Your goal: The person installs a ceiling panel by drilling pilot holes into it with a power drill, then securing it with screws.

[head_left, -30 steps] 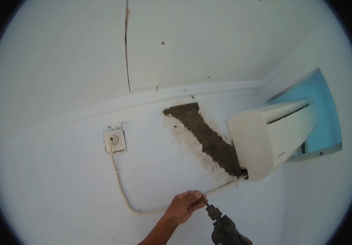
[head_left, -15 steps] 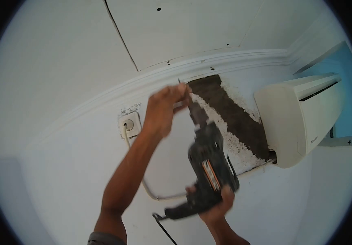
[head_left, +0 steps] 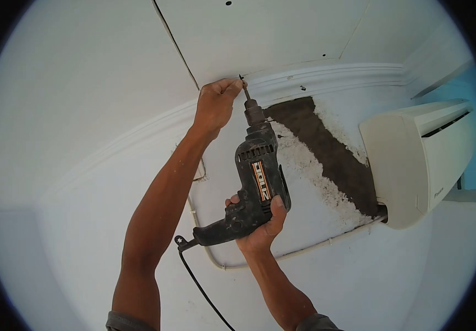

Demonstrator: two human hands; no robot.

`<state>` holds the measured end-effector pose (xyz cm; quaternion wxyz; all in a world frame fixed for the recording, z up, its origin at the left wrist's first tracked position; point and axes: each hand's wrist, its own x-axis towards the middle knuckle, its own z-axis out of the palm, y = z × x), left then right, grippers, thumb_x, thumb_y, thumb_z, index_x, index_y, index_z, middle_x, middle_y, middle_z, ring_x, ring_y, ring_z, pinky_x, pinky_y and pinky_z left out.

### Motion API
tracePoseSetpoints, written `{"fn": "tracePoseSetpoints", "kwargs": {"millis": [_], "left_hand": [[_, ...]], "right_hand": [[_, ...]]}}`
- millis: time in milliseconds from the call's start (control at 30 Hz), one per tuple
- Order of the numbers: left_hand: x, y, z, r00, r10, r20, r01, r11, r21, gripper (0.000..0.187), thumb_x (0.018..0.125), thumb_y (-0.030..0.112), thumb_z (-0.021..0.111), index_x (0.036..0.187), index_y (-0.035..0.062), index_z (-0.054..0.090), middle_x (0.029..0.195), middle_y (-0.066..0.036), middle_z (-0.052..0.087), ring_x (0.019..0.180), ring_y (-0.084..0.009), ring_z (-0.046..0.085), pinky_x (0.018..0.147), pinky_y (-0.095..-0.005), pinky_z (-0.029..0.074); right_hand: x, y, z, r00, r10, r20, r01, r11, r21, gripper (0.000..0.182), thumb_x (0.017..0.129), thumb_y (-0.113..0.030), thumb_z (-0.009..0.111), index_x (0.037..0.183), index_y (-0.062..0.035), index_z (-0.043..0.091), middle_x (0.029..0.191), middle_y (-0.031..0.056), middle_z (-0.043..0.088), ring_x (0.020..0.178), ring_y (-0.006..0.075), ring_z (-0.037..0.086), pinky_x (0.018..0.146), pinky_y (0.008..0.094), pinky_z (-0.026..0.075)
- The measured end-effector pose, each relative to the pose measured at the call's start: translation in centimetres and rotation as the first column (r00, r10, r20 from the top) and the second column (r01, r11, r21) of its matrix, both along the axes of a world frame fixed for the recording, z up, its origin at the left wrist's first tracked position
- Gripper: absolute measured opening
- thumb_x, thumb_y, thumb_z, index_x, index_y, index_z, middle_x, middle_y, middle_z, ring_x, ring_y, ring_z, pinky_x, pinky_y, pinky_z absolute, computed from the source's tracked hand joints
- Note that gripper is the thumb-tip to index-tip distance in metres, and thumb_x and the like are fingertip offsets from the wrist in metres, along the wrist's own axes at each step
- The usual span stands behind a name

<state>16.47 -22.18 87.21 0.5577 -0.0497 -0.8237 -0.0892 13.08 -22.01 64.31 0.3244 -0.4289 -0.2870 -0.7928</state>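
My right hand [head_left: 261, 227] is wrapped round the rear of a black electric drill [head_left: 255, 176], which points up with an orange-striped label facing me. Its chuck [head_left: 254, 113] carries a long thin driver bit [head_left: 247, 95]. At the bit's end, my left hand [head_left: 216, 105] pinches a small dark screw [head_left: 241, 76] between thumb and forefinger. The screw's tip overlaps the ceiling edge just above the white cornice [head_left: 282, 83]. From the drill's handle a black power cord [head_left: 200, 287] hangs down.
A white air conditioner [head_left: 398, 160] is mounted at the right. Beside it runs a rough dark patch [head_left: 326, 149] of bare wall. A pale cable [head_left: 304, 251] follows the wall below. The ceiling panel [head_left: 271, 33] has a dark seam and small holes.
The drill has moved up and left and turned more upright. My left hand has risen with the screw from below the cornice to the ceiling edge, now covering the wall socket with its forearm.
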Motion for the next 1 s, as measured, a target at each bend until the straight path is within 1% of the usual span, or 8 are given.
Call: {"fn": "tracePoseSetpoints", "kwargs": {"millis": [167,533,633,700,767,900,967,1000], "left_hand": [[-0.4,0.5,0.0,0.996,0.068,-0.062,-0.063,0.995,0.074,0.034,0.096,0.032,0.057,0.108,0.0032,0.069,0.114,-0.014,0.065,0.123,-0.0251,0.048,0.109,-0.0436,0.027],[-0.9,0.1,0.4,0.995,0.051,-0.083,-0.045,0.997,0.067,0.031,0.094,0.029,0.059,0.106,0.0020,0.070,0.109,-0.012,0.067,0.118,-0.0235,0.052,0.107,-0.0410,0.030],[-0.7,0.1,0.6,0.994,0.040,-0.104,-0.035,0.999,0.042,0.031,0.094,0.028,0.059,0.106,0.0015,0.070,0.109,-0.012,0.068,0.118,-0.0238,0.053,0.106,-0.0407,0.031],[-0.8,0.5,0.4,0.995,0.027,-0.099,-0.022,0.999,0.046,0.031,0.094,0.028,0.059,0.106,0.0014,0.070,0.109,-0.012,0.068,0.118,-0.0239,0.053,0.106,-0.0407,0.031],[-0.6,1.3,0.0,0.992,0.089,-0.092,-0.080,0.992,0.097,0.034,0.094,0.031,0.059,0.107,0.0011,0.069,0.109,-0.012,0.067,0.119,-0.0238,0.052,0.106,-0.0408,0.031],[-0.6,0.9,0.2,0.993,0.065,-0.095,-0.058,0.995,0.076,0.035,0.095,0.032,0.058,0.108,0.0015,0.069,0.110,-0.013,0.067,0.120,-0.0237,0.051,0.108,-0.0417,0.029],[-0.5,0.9,0.1,0.989,0.102,-0.110,-0.098,0.994,0.037,0.037,0.094,0.035,0.058,0.101,0.0012,0.070,0.100,-0.013,0.069,0.110,-0.0210,0.058,0.100,-0.0382,0.038],[0.2,1.7,-0.1,0.988,0.098,-0.119,-0.094,0.995,0.033,0.037,0.094,0.035,0.058,0.101,0.0012,0.070,0.100,-0.013,0.069,0.110,-0.0210,0.058,0.100,-0.0382,0.038]], "right_hand": [[0.5,-0.3,0.3,1.000,-0.020,0.013,0.020,1.000,0.006,0.054,0.084,-0.050,0.057,0.114,-0.0051,0.055,0.086,0.0070,0.060,0.079,0.0207,0.064,0.079,0.0413,0.052],[0.2,-0.2,0.6,0.999,-0.038,0.022,0.038,0.999,-0.007,0.053,0.084,-0.048,0.057,0.115,-0.0052,0.055,0.086,0.0072,0.060,0.079,0.0212,0.065,0.079,0.0415,0.052],[0.4,-0.1,0.7,1.000,0.000,0.001,0.000,0.999,-0.033,0.053,0.084,-0.048,0.058,0.114,-0.0055,0.055,0.086,0.0072,0.060,0.079,0.0210,0.065,0.079,0.0413,0.053],[0.5,-0.1,0.8,0.999,-0.030,0.025,0.030,1.000,0.006,0.056,0.082,-0.052,0.059,0.116,-0.0081,0.055,0.084,0.0060,0.061,0.075,0.0187,0.065,0.074,0.0403,0.054],[0.5,-0.1,0.8,0.999,-0.027,0.028,0.026,0.999,0.018,0.056,0.082,-0.052,0.060,0.116,-0.0081,0.055,0.084,0.0059,0.061,0.074,0.0185,0.065,0.073,0.0400,0.054],[0.4,0.3,0.8,0.998,-0.053,0.023,0.052,0.998,0.038,0.057,0.081,-0.053,0.061,0.116,-0.0083,0.055,0.083,0.0053,0.061,0.074,0.0181,0.065,0.072,0.0396,0.054],[0.4,0.2,0.6,0.997,-0.067,0.026,0.066,0.997,0.035,0.055,0.082,-0.050,0.060,0.115,-0.0060,0.055,0.084,0.0069,0.061,0.076,0.0196,0.065,0.074,0.0403,0.054],[0.4,0.2,0.6,0.996,-0.082,0.026,0.081,0.996,0.042,0.053,0.084,-0.047,0.058,0.113,-0.0038,0.055,0.085,0.0085,0.060,0.078,0.0211,0.065,0.075,0.0410,0.054]]}}
